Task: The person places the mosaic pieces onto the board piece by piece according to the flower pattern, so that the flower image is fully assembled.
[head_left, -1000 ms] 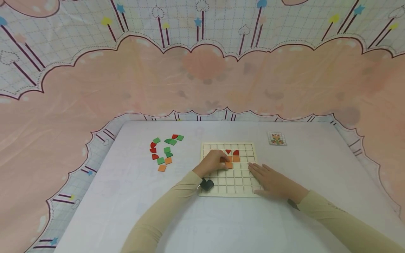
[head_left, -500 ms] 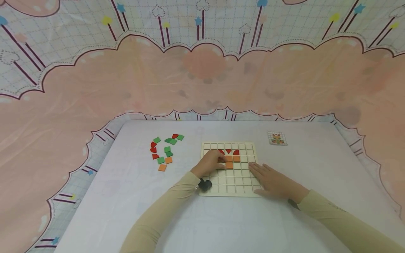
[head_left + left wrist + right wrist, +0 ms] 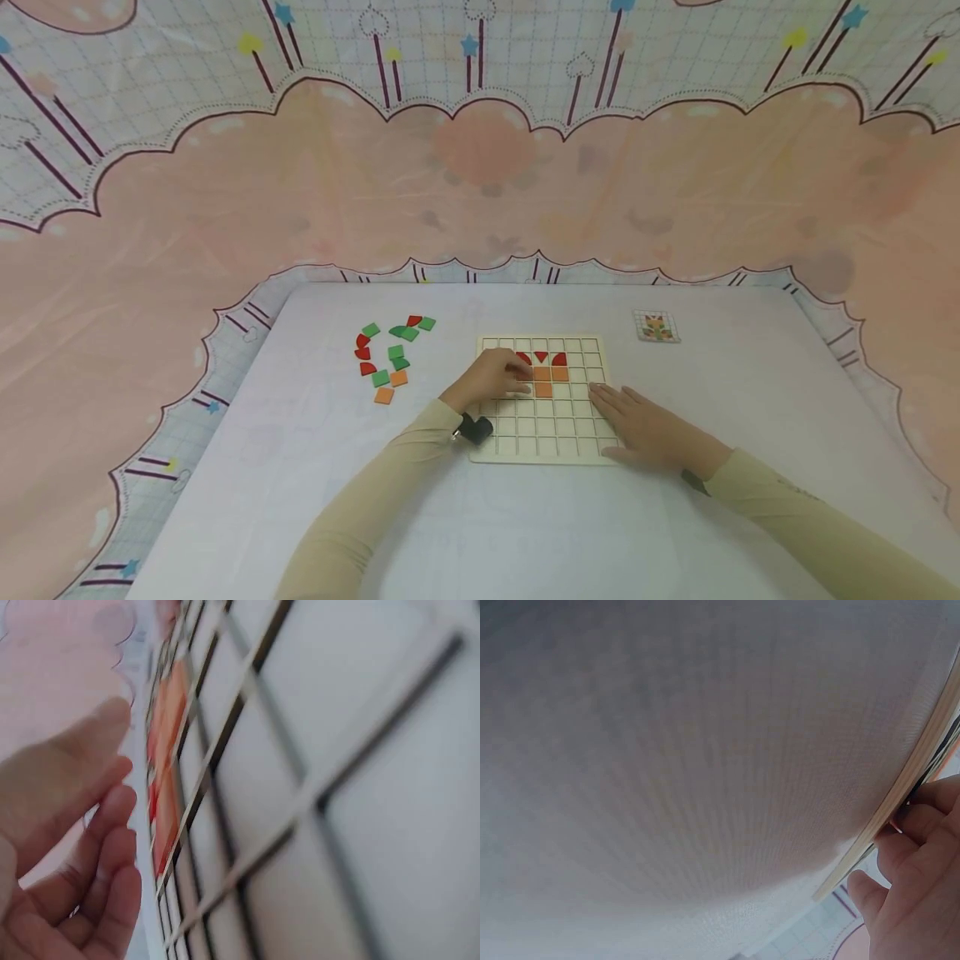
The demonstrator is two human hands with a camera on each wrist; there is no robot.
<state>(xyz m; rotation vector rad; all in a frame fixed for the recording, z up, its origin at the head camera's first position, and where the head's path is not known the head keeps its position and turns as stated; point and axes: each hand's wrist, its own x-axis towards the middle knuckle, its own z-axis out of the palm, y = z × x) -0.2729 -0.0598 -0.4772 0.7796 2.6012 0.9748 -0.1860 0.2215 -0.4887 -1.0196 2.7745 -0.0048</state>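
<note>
A pale wooden grid board [image 3: 536,446] lies on the table. Its upper part bears a red triangle [image 3: 542,357] between two red rounded tiles, the right one [image 3: 559,359] in full view. Below them sit orange square tiles [image 3: 560,374], partly covered by my left hand [image 3: 491,377]. That hand hovers over the board's left half, close to the orange tiles; the left wrist view shows its thumb and loosely bent fingers [image 3: 112,832] apart with nothing between them. My right hand [image 3: 648,429] rests on the board's right edge, fingers extended, and the right wrist view shows its fingertips at the wooden rim [image 3: 889,802].
Left of the board lie several loose tiles: green squares [image 3: 381,378], red rounded pieces [image 3: 367,368] and two orange squares [image 3: 384,396]. A small card [image 3: 656,327] with a flower pattern on a grid lies at the back right of the white table [image 3: 525,533].
My left hand has drawn back slightly to the left, uncovering the left red tile and part of the orange row. The right hand has stayed in place.
</note>
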